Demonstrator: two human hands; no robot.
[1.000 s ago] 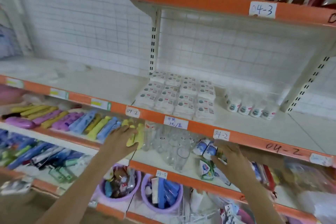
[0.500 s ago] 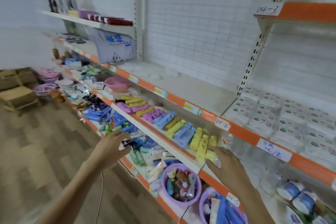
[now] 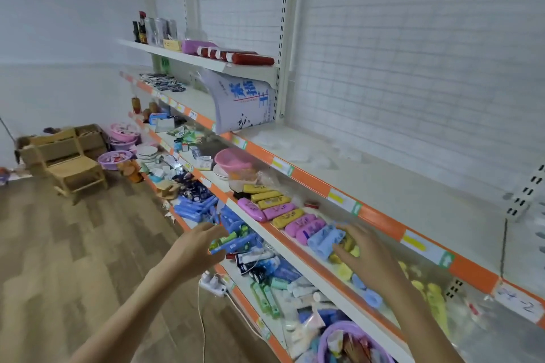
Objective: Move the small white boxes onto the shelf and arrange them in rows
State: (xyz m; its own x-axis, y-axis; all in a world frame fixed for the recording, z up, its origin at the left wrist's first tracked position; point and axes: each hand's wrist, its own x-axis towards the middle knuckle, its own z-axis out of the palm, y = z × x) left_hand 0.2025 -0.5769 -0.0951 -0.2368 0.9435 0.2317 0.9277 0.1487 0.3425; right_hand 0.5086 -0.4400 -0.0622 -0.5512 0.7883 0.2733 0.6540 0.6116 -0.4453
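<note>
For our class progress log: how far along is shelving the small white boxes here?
Done: cannot tell; no white boxes show in this view. In hand: nothing; left hand and right hand are open and empty. Left: fetching boxes; the orange-edged shelf has bare space.

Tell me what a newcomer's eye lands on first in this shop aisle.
First, the two bare hands reaching forward with nothing in them: the left hand over the floor edge, the right hand in front of the row of pink and yellow oblong cases on the middle shelf. Next, the orange shelf edge strip running diagonally, and the big white printed sack leaning under the upper shelf.
</note>
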